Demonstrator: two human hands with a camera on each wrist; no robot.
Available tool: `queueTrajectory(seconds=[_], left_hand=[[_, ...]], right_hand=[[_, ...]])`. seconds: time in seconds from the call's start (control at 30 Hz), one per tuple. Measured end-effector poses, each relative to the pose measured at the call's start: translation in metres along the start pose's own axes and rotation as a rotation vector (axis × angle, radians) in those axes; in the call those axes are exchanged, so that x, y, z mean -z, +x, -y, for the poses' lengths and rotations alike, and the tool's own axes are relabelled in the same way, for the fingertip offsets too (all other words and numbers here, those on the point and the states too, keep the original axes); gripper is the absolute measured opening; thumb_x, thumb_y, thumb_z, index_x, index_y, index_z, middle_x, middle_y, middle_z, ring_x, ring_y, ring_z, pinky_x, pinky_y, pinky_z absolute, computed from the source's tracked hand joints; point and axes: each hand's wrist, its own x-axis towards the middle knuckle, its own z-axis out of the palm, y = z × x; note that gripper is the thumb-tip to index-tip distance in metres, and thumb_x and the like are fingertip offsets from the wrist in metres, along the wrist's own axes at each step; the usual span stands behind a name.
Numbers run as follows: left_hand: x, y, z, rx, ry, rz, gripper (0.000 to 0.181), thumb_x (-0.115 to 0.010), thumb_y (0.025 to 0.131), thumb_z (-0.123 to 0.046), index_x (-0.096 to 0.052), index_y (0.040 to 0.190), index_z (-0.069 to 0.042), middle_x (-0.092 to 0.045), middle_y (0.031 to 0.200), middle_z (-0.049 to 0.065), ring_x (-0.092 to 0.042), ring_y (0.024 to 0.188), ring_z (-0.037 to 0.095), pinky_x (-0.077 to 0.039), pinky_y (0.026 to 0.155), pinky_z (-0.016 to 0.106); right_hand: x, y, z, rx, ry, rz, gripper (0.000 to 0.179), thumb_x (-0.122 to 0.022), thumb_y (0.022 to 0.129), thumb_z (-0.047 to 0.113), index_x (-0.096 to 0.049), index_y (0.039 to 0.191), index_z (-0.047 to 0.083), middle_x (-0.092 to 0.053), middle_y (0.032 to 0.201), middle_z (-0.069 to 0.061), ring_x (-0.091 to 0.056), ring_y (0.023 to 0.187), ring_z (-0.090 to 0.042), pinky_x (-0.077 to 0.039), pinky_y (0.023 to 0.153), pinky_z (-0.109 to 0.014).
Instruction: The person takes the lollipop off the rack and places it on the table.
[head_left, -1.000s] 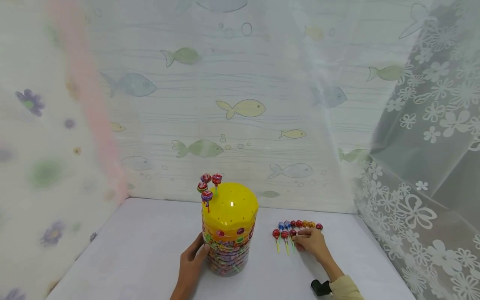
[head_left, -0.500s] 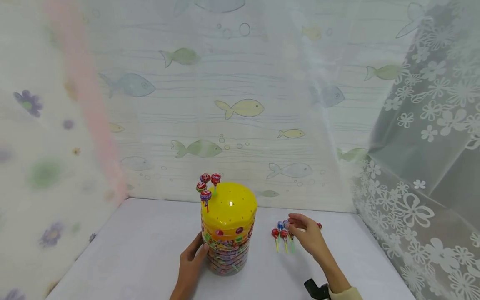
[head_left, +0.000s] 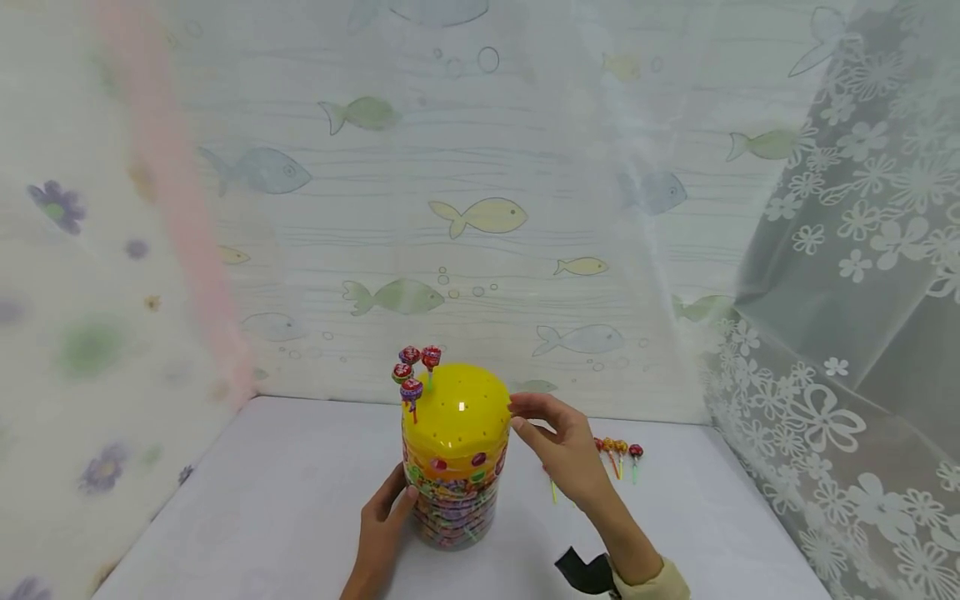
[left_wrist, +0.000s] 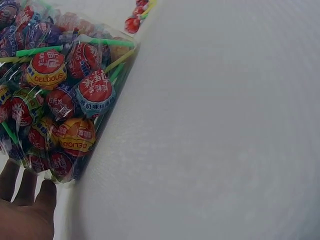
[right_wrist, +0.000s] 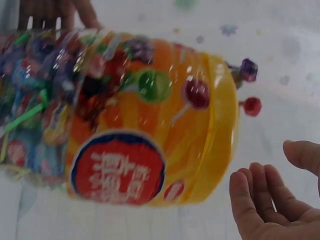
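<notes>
A clear jar (head_left: 453,508) full of wrapped lollipops stands upright on the white table, with a yellow lid (head_left: 467,407) dotted with small holes. Several lollipops (head_left: 411,389) stick up from the lid's left side. My left hand (head_left: 378,529) holds the jar's left side, thumb toward me. At the lid's right edge is my right hand (head_left: 562,450); the right wrist view has its fingers (right_wrist: 243,200) loosely bent beside the lid, nothing between them. Whether they touch the lid is unclear. More lollipops (head_left: 620,448) lie on the table behind the right hand, partly hidden by it.
A black object (head_left: 585,573) sits at the right wrist, by the sleeve (head_left: 654,583). Behind the white table (head_left: 300,492) hangs a fish-print curtain (head_left: 480,317). Flowered sheer cloth (head_left: 832,433) closes off the right side.
My right hand has left the lollipops lying on the right, risen and moved left to the lid's edge. The left hand and the jar have stayed in place.
</notes>
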Motion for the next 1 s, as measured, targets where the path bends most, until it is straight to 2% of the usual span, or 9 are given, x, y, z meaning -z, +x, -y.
queueTrajectory(seconds=[0.2, 0.4, 0.73, 1.0], left_hand=[[0.002, 0.001, 0.000, -0.015, -0.002, -0.005, 0.064, -0.060, 0.103, -0.037, -0.041, 0.155, -0.005, -0.045, 0.157, 0.016, -0.038, 0.148, 0.037, -0.031, 0.122, 0.055], [0.002, 0.001, -0.001, -0.008, -0.008, -0.007, 0.063, -0.059, 0.103, -0.037, -0.041, 0.154, -0.005, -0.047, 0.156, 0.016, -0.039, 0.148, 0.036, -0.032, 0.122, 0.053], [0.000, 0.000, -0.003, -0.027, 0.008, -0.019, 0.062, -0.059, 0.103, -0.036, -0.043, 0.153, -0.003, -0.049, 0.154, 0.017, -0.042, 0.146, 0.037, -0.034, 0.120, 0.056], [0.001, 0.000, -0.004, -0.016, 0.014, -0.016, 0.063, -0.059, 0.103, -0.037, -0.042, 0.154, -0.004, -0.048, 0.154, 0.017, -0.041, 0.146, 0.037, -0.034, 0.120, 0.055]], right_hand=[[-0.045, 0.005, 0.023, 0.097, 0.089, 0.104, 0.036, -0.068, 0.097, 0.011, -0.062, 0.131, -0.001, -0.064, 0.130, -0.017, -0.062, 0.122, -0.032, -0.054, 0.103, -0.028], [-0.077, 0.011, 0.031, 0.102, 0.099, 0.109, 0.041, -0.072, 0.094, 0.008, -0.062, 0.133, 0.004, -0.063, 0.136, -0.008, -0.060, 0.128, -0.023, -0.050, 0.109, -0.028], [-0.092, 0.023, 0.035, 0.091, 0.089, 0.110, 0.041, -0.071, 0.095, 0.009, -0.062, 0.135, 0.005, -0.069, 0.128, -0.008, -0.066, 0.119, -0.021, -0.055, 0.101, -0.029], [-0.098, 0.031, 0.037, 0.091, 0.045, 0.038, 0.028, -0.074, 0.093, 0.011, -0.068, 0.120, 0.007, -0.073, 0.111, -0.005, -0.071, 0.104, -0.017, -0.061, 0.091, -0.026]])
